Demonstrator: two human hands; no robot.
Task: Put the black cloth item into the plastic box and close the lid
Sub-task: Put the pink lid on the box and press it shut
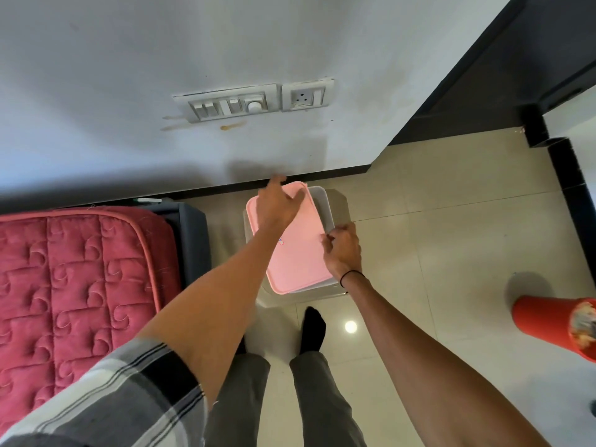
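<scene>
floor (435, 237) carries the plastic box (322, 201) by the wall, at twelve o'clock from the person's feet. pink lid (290, 253) lies skewed on it, rim showing at one o'clock. left hand (279, 206) presses flat, open, on the far corner; right hand (343, 248) pinches the near right edge. black cloth item is unseen, presumably inside. closing step: lid needs squaring, then pressing down.

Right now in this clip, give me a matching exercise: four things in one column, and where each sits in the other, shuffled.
Things:
1. lid
2. quilt
3. switch panel
4. orange cup

Places:
A. on the wall
B. floor, far right
C. skewed on the box, under both hands
D. on the bed at left

Pairs: 1-C, 2-D, 3-A, 4-B
</scene>
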